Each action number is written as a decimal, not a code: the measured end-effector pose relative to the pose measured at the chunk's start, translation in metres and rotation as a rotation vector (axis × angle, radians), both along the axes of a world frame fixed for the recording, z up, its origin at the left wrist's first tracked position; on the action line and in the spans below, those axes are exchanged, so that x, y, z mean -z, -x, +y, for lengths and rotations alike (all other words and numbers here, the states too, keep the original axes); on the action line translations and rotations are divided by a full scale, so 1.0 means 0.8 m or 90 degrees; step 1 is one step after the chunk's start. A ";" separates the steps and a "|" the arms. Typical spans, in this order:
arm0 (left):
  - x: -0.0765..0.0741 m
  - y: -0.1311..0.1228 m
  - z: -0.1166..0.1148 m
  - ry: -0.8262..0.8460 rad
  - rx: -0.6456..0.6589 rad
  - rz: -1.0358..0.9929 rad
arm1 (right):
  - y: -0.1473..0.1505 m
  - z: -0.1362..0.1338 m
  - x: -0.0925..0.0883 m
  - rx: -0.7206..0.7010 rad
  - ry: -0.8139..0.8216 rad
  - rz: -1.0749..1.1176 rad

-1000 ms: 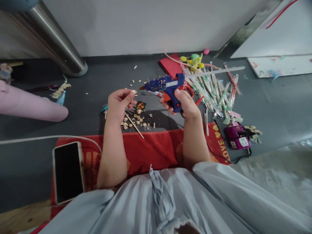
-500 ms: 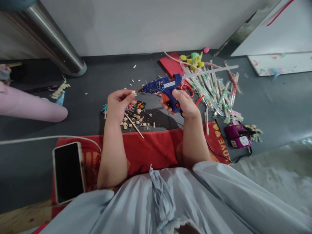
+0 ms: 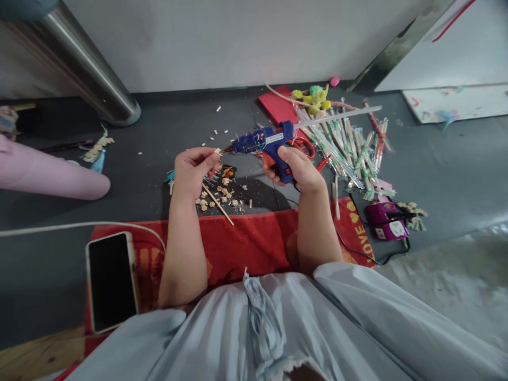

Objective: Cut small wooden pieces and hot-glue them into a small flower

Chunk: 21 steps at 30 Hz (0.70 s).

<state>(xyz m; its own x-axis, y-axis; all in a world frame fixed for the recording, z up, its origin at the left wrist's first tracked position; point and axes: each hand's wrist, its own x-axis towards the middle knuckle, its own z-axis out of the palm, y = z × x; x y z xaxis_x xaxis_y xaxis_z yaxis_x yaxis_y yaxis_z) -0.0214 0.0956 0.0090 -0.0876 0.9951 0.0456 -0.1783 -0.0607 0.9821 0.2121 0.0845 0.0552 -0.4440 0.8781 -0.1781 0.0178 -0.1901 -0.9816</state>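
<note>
My right hand point(image 3: 297, 168) is closed round the handle of a blue hot glue gun point(image 3: 257, 140). A long translucent glue stick point(image 3: 339, 116) sticks out of the gun's back end. My left hand point(image 3: 194, 168) pinches a small pale wooden piece point(image 3: 218, 152) between thumb and fingertips, and the gun's nozzle points at it, touching or almost touching. Below the hands lie several small wooden bits point(image 3: 224, 196) and a thin wooden stick point(image 3: 218, 203) on the dark floor. A small dark printed packet point(image 3: 228, 171) rests just beyond them.
Plastic-wrapped sticks point(image 3: 349, 143), red-handled scissors point(image 3: 305, 145) and a red flat item point(image 3: 278, 106) lie at the right. A purple power block point(image 3: 386, 221) sits beside a red towel point(image 3: 246, 243). A phone point(image 3: 111, 280) is at the left, near a pink cylinder point(image 3: 51, 172) and metal post point(image 3: 91, 69).
The glue gun has shifted very slightly left, its nozzle still at the small piece. Both hands keep their grips.
</note>
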 end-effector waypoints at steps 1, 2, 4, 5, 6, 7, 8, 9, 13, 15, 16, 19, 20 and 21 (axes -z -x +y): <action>0.000 0.000 0.000 0.001 0.001 -0.002 | 0.000 0.000 0.000 0.000 -0.002 -0.006; -0.001 0.000 0.000 0.001 0.001 -0.007 | 0.000 0.000 0.000 0.002 -0.005 -0.011; -0.002 -0.001 -0.001 0.001 0.003 -0.024 | 0.001 0.000 -0.001 0.003 -0.009 -0.016; -0.003 -0.001 -0.001 0.003 0.003 -0.032 | 0.001 0.000 -0.002 0.002 -0.012 -0.013; -0.004 -0.001 -0.002 0.006 0.002 -0.038 | 0.002 0.000 -0.002 -0.002 -0.015 -0.007; -0.004 -0.002 -0.002 0.010 0.001 -0.040 | 0.002 -0.001 -0.003 -0.007 -0.017 -0.002; -0.004 -0.002 -0.002 0.015 0.000 -0.039 | 0.002 -0.001 -0.003 -0.010 -0.018 0.003; -0.005 -0.002 -0.002 0.018 -0.001 -0.037 | 0.002 -0.001 -0.004 -0.011 -0.019 0.006; -0.005 -0.002 -0.003 0.018 0.001 -0.042 | 0.001 -0.002 -0.005 0.006 -0.011 -0.015; -0.005 -0.002 -0.002 0.010 0.007 -0.053 | 0.001 -0.002 -0.005 0.012 -0.004 -0.023; -0.005 -0.002 -0.002 0.006 0.009 -0.059 | 0.001 -0.002 -0.005 0.011 -0.001 -0.021; -0.005 -0.002 -0.002 -0.001 0.016 -0.071 | 0.001 -0.001 -0.005 0.002 0.000 -0.006; -0.005 -0.002 -0.002 0.000 0.017 -0.072 | 0.001 -0.001 -0.005 -0.001 -0.002 0.001; -0.005 -0.002 -0.002 0.001 0.018 -0.073 | 0.002 -0.001 -0.005 -0.004 -0.004 0.007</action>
